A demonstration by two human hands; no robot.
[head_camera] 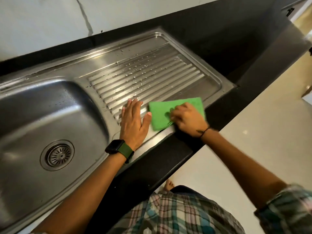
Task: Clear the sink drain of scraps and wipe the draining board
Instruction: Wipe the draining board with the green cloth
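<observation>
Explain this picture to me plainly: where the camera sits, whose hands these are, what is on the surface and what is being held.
There is no machine here. One camera worn on a person's head looks down at their own two arms. Below lies a stainless steel sink basin with a round slotted drain strainer, and beside it a ribbed steel draining board dotted with water drops. The left hand, with a black watch on a green strap at the wrist, rests flat and open on the board. The right hand presses a folded green cloth onto the board's near edge.
</observation>
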